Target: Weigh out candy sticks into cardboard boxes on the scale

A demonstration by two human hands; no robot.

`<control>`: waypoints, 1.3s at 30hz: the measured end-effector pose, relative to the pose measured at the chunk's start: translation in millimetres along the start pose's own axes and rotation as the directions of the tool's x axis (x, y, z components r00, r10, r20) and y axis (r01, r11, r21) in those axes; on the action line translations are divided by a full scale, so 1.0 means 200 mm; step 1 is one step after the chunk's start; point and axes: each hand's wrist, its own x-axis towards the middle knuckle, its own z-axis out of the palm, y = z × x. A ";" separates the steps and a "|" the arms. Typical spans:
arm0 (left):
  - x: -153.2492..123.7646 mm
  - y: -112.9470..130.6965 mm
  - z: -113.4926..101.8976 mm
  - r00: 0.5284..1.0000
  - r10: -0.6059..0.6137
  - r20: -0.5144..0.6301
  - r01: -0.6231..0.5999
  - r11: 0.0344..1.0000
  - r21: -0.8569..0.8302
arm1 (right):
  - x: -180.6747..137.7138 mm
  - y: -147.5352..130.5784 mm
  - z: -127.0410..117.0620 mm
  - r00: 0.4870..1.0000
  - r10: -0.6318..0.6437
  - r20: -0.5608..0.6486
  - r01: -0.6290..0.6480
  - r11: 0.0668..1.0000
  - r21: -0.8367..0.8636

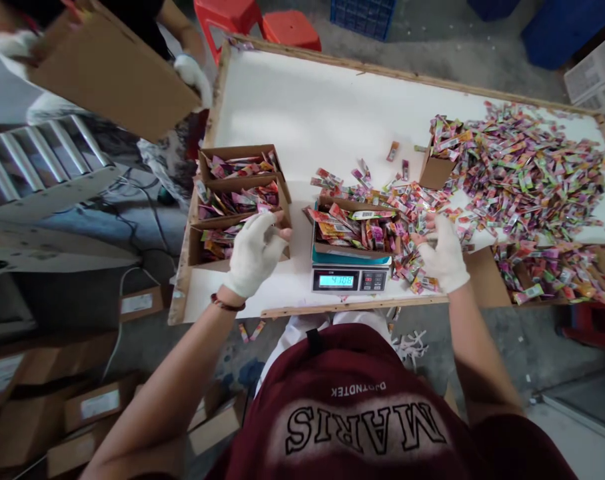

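My left hand (255, 255), in a white glove with bare fingertips, hovers beside the lowest of three small cardboard boxes (281, 183) filled with candy sachets. Its fingers are curved and apart, with nothing visible in them. A digital scale (350, 280) with a lit display stands between my hands. On it rests an open cardboard box (355, 251), full of colourful sachets. My right hand (443, 256), gloved the same way, is to the right of the scale above loose sachets (407, 257). Its fingers are spread, and I see nothing held.
A big heap of sachets (527, 173) covers the table's right side, with a small tilted box (436, 172) at its edge. Sachets also fill a carton (487, 277) at the front right. Across the left end, a gloved co-worker holds a cardboard box (117, 73). Red stools (291, 30) stand behind.
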 end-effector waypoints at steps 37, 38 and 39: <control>-0.10 0.09 -0.13 0.989 -0.147 -0.029 0.143 0.985 -0.101 | 0.07 -0.09 -0.10 0.989 -0.136 -0.052 0.117 0.956 -0.269; -0.11 0.07 -0.13 0.985 -0.168 -0.032 0.164 0.982 -0.098 | 0.07 -0.13 -0.01 0.991 -0.134 0.007 0.131 0.953 -0.274; -0.12 0.07 -0.13 0.985 -0.169 -0.031 0.165 0.982 -0.096 | 0.06 -0.17 0.08 0.991 -0.120 0.055 0.131 0.945 -0.299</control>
